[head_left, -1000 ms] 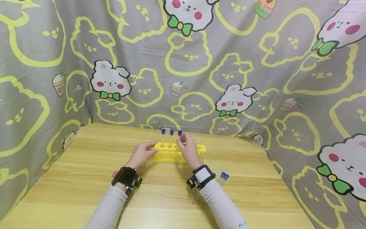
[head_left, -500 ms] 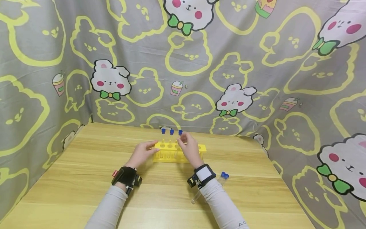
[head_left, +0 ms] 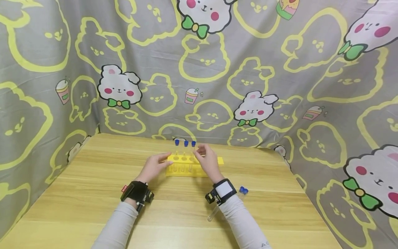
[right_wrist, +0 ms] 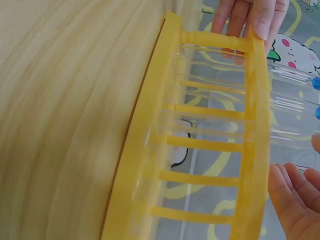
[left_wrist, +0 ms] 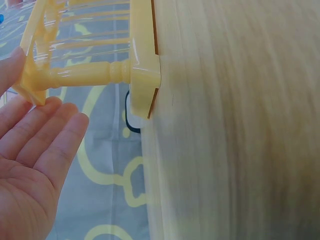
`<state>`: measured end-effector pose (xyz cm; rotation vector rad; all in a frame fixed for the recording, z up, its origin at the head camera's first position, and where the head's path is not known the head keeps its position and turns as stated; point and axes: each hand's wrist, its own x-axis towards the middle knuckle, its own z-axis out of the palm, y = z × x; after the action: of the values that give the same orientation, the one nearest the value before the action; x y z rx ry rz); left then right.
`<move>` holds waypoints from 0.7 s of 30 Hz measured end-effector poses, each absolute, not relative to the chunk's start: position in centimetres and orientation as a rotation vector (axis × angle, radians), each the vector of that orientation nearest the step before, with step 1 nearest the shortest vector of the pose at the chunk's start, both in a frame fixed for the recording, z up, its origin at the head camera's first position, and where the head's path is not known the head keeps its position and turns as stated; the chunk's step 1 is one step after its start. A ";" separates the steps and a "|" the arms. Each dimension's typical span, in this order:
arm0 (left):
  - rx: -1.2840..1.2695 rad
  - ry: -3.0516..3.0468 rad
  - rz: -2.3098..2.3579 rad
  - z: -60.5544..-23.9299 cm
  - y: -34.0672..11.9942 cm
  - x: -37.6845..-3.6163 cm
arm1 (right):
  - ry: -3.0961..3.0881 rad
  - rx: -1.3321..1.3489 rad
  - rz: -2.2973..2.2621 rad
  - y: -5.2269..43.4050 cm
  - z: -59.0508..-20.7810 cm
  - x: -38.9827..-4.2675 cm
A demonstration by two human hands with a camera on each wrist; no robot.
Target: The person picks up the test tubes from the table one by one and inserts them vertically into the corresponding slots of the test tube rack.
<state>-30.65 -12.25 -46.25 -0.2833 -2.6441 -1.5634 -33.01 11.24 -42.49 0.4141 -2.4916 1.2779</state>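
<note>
A yellow test tube rack (head_left: 220,160) stands on the table. Three clear test tubes with blue caps, the left one (head_left: 177,142), the middle one (head_left: 186,143) and the right one (head_left: 193,143), stand upright in its left holes. My left hand (head_left: 154,167) holds the rack's left end, thumb on the top plate and fingers at its far side, as the left wrist view shows. Close beside the right tube is my right hand (head_left: 208,162). In the right wrist view its fingers (right_wrist: 290,192) and thumb are spread apart, around no tube.
Two more capped test tubes (head_left: 212,213) lie on the wooden table (head_left: 174,221), partly hidden under the right forearm, their blue caps (head_left: 244,190) showing beyond it. A grey patterned curtain (head_left: 208,62) hangs behind the table and along both sides.
The right hand has let go of the right tube and shifted slightly right. That tube's cap has moved a little left. The left hand keeps its place on the rack.
</note>
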 end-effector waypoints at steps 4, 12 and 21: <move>-0.279 -2.641 -1.572 -46.3 -12.3 -30.7 | -2.477 0.394 1.286 12.0 -42.0 -32.8; -0.285 -2.643 -1.584 -46.3 -12.4 -30.8 | -2.422 0.395 1.270 14.4 -41.0 -32.1; -0.300 -2.634 -1.597 -46.1 -12.4 -30.6 | -2.346 0.358 1.262 17.8 -39.8 -30.7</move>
<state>-30.64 -12.35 -46.14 -0.3003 -2.6338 -1.5968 -30.69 17.83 -39.81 0.3580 -2.3460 1.2624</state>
